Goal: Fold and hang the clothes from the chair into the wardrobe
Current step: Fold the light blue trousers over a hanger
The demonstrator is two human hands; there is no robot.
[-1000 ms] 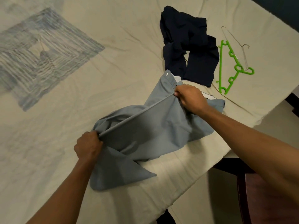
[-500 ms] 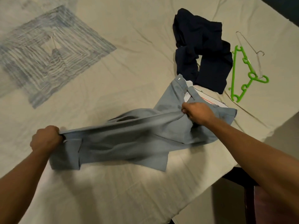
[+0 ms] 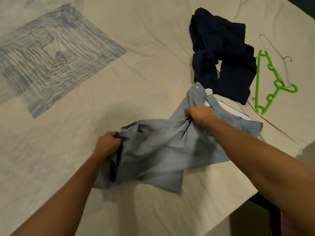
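So there's a bed (image 3: 153, 74) with a beige sheet, blue square print toward its far left corner. Left hand (image 3: 107, 144) has its fingers curled tight around a bunched end of the grey trousers (image 3: 158, 150), which lie rumpled near the bed's front edge. Right hand (image 3: 200, 114) grips a fistful of the same trousers by the waistband. Past that, dark navy trousers (image 3: 223, 57) lie crumpled toward the far right edge, with a green hanger (image 3: 265, 82) and a wire hanger (image 3: 279, 55) overlapping just beside them.

both hands (image 3: 107, 144) gripping grey trousers (image 3: 158, 150), bed (image 3: 136, 82)
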